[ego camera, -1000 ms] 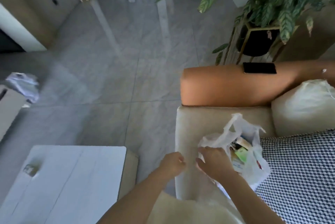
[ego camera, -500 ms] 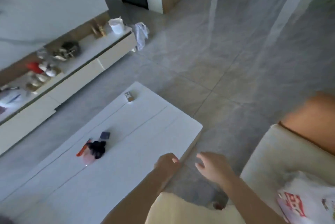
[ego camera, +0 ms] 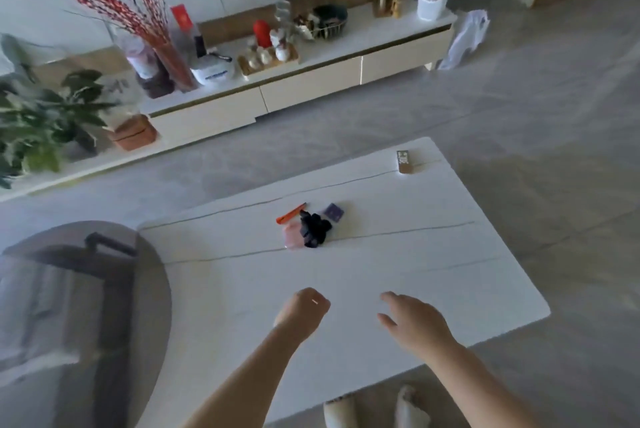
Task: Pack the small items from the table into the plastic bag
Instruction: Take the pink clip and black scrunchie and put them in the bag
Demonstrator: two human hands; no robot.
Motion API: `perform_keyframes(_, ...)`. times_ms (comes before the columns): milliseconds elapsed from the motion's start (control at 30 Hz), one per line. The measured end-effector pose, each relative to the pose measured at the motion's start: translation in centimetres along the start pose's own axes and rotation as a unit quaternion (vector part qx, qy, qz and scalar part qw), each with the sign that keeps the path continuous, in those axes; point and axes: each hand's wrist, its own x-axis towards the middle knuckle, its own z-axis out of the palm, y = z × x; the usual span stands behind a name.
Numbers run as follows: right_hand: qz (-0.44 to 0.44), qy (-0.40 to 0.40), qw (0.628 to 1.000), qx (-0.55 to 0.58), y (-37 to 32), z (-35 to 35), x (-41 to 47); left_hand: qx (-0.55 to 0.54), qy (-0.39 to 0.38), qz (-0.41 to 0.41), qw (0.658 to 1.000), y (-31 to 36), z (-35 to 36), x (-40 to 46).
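Over the white table (ego camera: 346, 282) I see my left hand (ego camera: 303, 311) clenched, holding nothing visible; right hand (ego camera: 412, 322) spread loose; pink item (ego camera: 292, 237) part-hidden by black scrunchie (ego camera: 313, 231).

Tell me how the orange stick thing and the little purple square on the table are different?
The orange stick is long, thin and bright; the purple square is short, flat and dark. The stick lies left of the black bundle, the square right of it. Both rest on the white table, and neither hand touches them.
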Motion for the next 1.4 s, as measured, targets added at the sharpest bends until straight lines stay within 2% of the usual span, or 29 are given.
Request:
perform_keyframes(200,0.004,-0.025,0.999,0.025,-2.0,2.4,10.0,-0.016,0.037,-0.046,0.998,-2.7,-1.9,8.2)
perform_keyframes(333,0.024,-0.076,0.996,0.034,-1.1,6.2,17.3,-0.027,0.053,-0.054,0.997,-4.5,-2.0,15.4)
perform_keyframes(433,0.034,-0.081,0.995,0.045,-0.5,8.6,23.0,-0.023,0.082,-0.063,0.994,-5.6,-1.9,21.2)
perform_keyframes(600,0.020,-0.029,0.998,0.058,-1.3,11.0,32.2,-0.017,0.128,-0.080,0.988,-7.1,-1.4,29.2)
perform_keyframes(833,-0.025,0.100,0.994,0.042,-4.1,13.2,40.9,0.001,0.180,-0.076,0.981,-7.1,-1.5,37.3)
perform_keyframes(967,-0.032,0.113,0.993,0.033,-4.7,15.2,42.5,0.001,0.194,-0.081,0.978,-7.1,-1.1,39.3)
perform_keyframes(1100,-0.068,0.144,0.986,-0.047,-3.0,16.7,41.7,-0.002,0.215,-0.088,0.973,-7.2,-0.7,40.0)
perform_keyframes(1233,-0.081,0.107,0.990,-0.047,-0.8,16.7,41.3,-0.031,0.195,-0.115,0.974,-7.3,-0.7,40.5)
perform_keyframes(1300,-0.101,0.136,0.985,-0.036,0.1,16.1,41.5,-0.057,0.174,-0.133,0.974,-7.2,-0.6,40.6)
perform_keyframes(1400,-0.113,0.244,0.963,-0.005,1.0,14.5,43.3,-0.042,0.155,-0.138,0.977,-6.9,-0.1,40.5)
